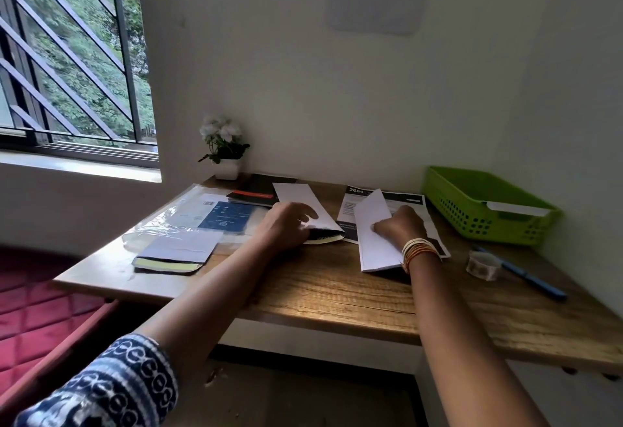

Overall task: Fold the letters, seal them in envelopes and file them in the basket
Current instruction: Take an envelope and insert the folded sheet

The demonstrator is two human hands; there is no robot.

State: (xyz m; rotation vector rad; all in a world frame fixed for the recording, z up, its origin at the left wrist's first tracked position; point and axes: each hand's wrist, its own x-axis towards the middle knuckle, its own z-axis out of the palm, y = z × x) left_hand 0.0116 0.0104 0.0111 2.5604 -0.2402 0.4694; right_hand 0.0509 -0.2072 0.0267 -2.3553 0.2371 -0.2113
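Head cam — my left hand [286, 224] grips an open envelope [305, 205], right hand [399, 224] pinches the folded letter [372, 241]; nothing sealed yet, one envelope already in the green basket [448, 190] beyond my right hand.

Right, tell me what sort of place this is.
Probably a home desk nook set up for paperwork. A small wooden desk sits in a wall corner beside a barred window, with a potted flower, a green filing basket, and envelopes and letters under the hands.

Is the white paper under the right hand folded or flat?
Folded. The white paper shows a crease along its near edge, its top layer lifting, under the right hand.
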